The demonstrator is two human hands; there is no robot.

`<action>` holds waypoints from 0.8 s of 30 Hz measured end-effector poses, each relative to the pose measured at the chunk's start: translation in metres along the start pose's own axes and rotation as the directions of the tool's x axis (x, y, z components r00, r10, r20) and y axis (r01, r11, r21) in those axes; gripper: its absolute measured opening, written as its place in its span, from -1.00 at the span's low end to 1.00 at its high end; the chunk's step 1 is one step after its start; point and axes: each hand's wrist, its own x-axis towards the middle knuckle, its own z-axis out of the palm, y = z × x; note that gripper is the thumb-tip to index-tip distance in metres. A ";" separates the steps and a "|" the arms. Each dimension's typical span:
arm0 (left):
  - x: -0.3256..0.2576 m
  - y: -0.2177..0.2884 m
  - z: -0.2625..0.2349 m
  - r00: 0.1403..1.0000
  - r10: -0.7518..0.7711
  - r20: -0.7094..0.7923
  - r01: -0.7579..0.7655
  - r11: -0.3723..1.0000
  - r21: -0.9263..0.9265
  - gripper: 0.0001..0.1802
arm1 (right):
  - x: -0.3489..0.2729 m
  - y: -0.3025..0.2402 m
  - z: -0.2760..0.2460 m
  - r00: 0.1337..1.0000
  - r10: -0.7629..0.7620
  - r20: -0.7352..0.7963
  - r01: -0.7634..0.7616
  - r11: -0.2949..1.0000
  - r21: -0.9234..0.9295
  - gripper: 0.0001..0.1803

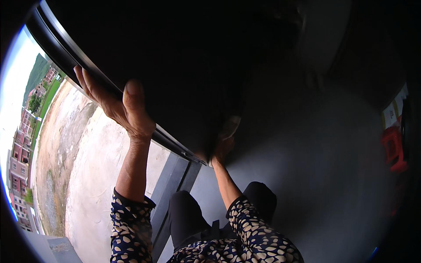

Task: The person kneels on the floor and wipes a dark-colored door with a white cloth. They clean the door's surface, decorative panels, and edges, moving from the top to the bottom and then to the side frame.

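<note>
panel: large dark door panel point(188, 74) fills the view from 10 to 2 o'clock.
left hand point(116, 103): fingers wrapped over its edge at 10 o'clock.
right hand point(223, 140): low at centre, grip unclear; we can't tell.
tip: we keep both hands level and clear of the floor track point(173, 184).

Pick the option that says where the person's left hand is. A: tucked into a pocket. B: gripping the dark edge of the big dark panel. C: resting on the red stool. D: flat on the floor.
B: the left hand is wrapped over the dark edge of the dark panel, fingers behind it and thumb in front.
</note>
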 end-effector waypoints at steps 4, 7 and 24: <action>-0.005 0.000 0.002 1.000 -0.017 -0.012 0.017 0.999 0.044 0.07 | -0.036 -0.028 0.010 0.989 0.035 -0.145 -0.042 0.998 -0.045 -0.41; -0.010 -0.003 -0.001 1.000 -0.019 -0.021 0.020 0.999 0.050 0.07 | -0.061 -0.063 0.027 0.944 -0.329 0.018 0.324 0.936 0.136 -0.22; -0.021 0.006 -0.032 0.965 -0.133 0.225 0.127 0.991 0.042 0.10 | -0.032 -0.326 0.077 0.449 -0.884 0.130 0.869 0.466 0.168 -0.52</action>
